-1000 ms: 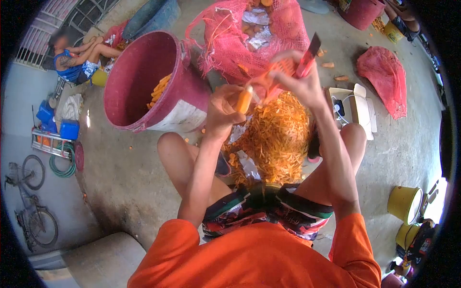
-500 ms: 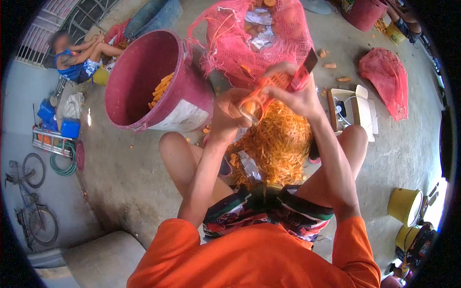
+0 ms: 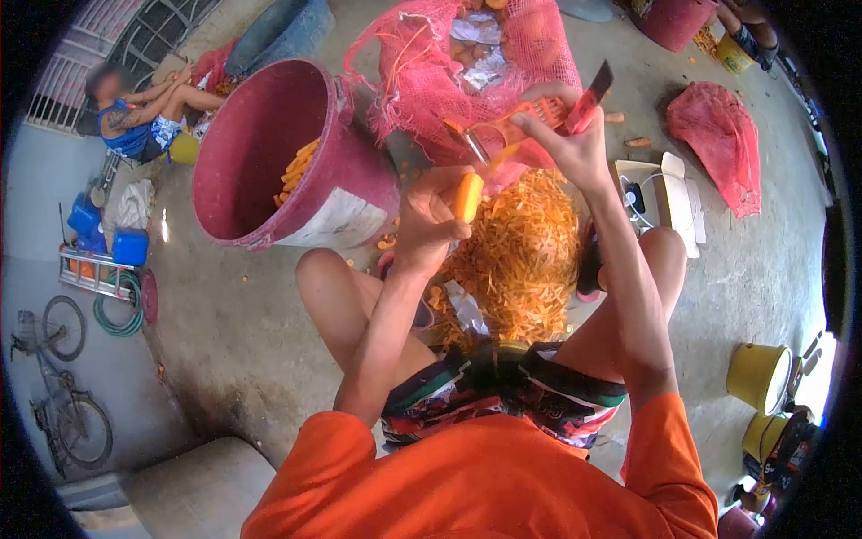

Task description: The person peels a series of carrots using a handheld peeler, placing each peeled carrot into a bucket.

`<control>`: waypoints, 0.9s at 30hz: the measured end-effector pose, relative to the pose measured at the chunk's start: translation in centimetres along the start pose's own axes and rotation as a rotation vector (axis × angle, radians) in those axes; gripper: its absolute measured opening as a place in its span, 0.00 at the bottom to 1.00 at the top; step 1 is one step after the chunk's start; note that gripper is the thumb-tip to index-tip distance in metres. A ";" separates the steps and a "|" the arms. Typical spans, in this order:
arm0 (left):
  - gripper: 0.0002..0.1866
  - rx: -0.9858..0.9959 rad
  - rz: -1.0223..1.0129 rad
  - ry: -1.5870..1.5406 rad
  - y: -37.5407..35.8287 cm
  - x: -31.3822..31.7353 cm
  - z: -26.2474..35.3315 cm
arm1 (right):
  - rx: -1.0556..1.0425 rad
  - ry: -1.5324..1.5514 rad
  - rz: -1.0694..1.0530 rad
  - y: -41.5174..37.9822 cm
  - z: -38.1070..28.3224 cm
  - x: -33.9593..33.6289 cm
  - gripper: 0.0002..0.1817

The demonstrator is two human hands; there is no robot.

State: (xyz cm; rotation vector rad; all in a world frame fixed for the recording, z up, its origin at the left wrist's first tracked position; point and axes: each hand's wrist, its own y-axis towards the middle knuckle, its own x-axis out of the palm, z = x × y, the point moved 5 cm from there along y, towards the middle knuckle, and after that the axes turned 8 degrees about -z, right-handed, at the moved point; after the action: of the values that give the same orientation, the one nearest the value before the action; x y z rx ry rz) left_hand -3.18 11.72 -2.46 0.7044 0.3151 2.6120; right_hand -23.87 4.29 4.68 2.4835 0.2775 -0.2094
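Note:
My left hand [image 3: 429,214] is closed around a carrot [image 3: 468,198], whose bright peeled end points up. My right hand [image 3: 566,139] grips an orange peeler [image 3: 496,136] just above and to the right of the carrot, apart from it. A strip of peel hangs by the peeler. The same hand also holds a knife [image 3: 585,110] with a red handle and dark blade, pointing up and away. Beneath both hands lies a heap of carrot peels [image 3: 521,260]. To the left, a large maroon bucket [image 3: 359,171] contains peeled carrots [image 3: 296,172].
A pink mesh sack [image 3: 409,99] with carrots and paper stands ahead. At right are an open carton [image 3: 669,202], a red mesh bag [image 3: 718,148] and yellow buckets [image 3: 750,373]. One person [image 3: 135,112] sits far left, another [image 3: 754,36] far right. A bicycle [image 3: 67,377] leans left.
The peeler was over the carrot in my left hand; my right hand has moved it up and away, with the knife still held. The carrot's peeled end now shows.

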 end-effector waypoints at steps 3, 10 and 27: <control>0.41 -0.004 0.044 -0.032 0.5 -0.3 0.0 | 0.017 0.084 -0.176 -1.0 -2.1 1.6 0.12; 0.43 -0.022 -0.063 -0.028 0.2 -0.2 0.1 | -0.013 -0.042 -0.047 0.0 0.3 -0.2 0.12; 0.42 -0.004 -0.035 0.051 0.4 -0.4 1.1 | 0.014 0.094 -0.230 -1.6 -1.6 2.5 0.12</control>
State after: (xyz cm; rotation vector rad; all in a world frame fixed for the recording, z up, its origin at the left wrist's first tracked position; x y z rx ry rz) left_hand -2.45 11.35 -1.60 0.6267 0.3342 2.6002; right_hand -21.74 6.86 4.51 2.4758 0.6043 -0.1897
